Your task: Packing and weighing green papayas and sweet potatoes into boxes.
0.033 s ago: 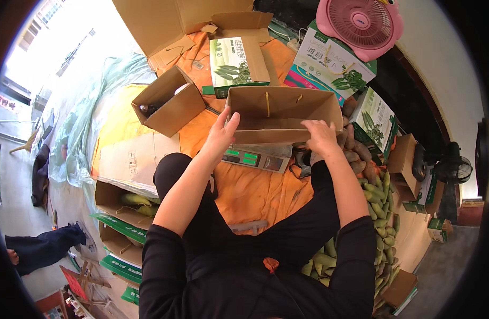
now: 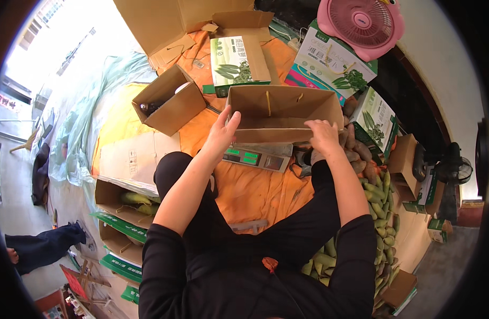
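Observation:
An open brown cardboard box (image 2: 266, 136), its inside facing up and showing a yellow cord handle, sits on a digital weighing scale (image 2: 274, 161) with green lit displays. My left hand (image 2: 221, 133) grips the box's left end, thumb and fingers about the near corner. Over the near rim at the right end curl the fingers of my right hand (image 2: 324, 136). The box looks bare inside, though part of its floor is in shadow. Brown sweet potatoes (image 2: 361, 151) lie just past the right end.
Green radishes (image 2: 382, 212) are heaped by my right leg. Cartons (image 2: 122, 243) holding radishes stand at my left. Beyond the scale are a small open box (image 2: 175, 114), printed cartons (image 2: 229, 61) and a pink fan (image 2: 361, 24). Someone's dark-trousered leg (image 2: 47, 242) shows at far left.

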Available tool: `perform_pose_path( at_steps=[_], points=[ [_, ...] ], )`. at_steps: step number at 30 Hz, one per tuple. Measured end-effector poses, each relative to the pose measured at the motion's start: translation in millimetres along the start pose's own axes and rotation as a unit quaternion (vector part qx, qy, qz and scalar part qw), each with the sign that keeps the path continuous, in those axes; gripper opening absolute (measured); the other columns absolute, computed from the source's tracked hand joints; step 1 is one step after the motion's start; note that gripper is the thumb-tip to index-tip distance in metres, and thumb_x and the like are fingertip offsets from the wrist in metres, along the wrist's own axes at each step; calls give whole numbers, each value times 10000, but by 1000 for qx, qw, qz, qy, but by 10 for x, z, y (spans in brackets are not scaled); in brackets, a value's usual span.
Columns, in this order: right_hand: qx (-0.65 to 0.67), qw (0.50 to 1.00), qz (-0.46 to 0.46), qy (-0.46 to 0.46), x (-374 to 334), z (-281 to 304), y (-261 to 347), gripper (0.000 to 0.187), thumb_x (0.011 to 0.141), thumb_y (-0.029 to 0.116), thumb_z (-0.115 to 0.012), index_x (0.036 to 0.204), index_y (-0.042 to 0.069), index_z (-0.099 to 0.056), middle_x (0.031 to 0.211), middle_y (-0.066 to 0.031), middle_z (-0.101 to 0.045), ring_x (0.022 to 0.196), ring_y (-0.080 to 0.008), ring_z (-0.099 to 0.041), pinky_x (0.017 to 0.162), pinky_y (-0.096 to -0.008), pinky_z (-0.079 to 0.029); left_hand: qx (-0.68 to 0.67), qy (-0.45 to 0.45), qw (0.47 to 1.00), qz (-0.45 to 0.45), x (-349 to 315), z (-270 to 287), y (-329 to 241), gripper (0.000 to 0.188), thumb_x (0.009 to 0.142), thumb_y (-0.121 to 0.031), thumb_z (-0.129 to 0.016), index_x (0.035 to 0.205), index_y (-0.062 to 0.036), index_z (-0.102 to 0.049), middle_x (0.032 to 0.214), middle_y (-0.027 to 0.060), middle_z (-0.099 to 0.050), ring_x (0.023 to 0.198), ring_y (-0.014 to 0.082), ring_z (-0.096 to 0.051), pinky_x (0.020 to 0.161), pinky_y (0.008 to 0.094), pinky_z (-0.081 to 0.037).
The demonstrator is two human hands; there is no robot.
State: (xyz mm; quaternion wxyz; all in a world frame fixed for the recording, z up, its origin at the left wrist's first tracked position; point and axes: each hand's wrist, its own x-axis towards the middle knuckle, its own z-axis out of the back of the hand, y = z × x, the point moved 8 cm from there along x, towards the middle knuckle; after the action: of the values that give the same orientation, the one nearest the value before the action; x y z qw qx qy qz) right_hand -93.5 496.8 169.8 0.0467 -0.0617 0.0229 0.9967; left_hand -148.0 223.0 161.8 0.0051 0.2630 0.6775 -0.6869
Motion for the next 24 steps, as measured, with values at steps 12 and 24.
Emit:
perform_pose_path(
  at_steps=[12,24],
  points=[
    [34,997,39,-51,113,-109,262,121,752,167,-639,866,129,-653,882,-73,-646,925,-283,-592,736,-484,-411,146,-173,959,-173,109,268,-66,608,874,-367,-592,1341,-25,-408,1436,283,-248,1367,370,-196,1090,409,-223],
    [329,936,32,-122,-159,334,-188,269,811,213,-628,1046,83,-628,995,-117,-649,924,-250,-622,812,-350,-475,518,-126,793,-295,-34,-251,-195,599,703,-266,-747,1248,-157,-522,1361,118,-411,1312,377,-280,1022,521,-288]
  ],
)
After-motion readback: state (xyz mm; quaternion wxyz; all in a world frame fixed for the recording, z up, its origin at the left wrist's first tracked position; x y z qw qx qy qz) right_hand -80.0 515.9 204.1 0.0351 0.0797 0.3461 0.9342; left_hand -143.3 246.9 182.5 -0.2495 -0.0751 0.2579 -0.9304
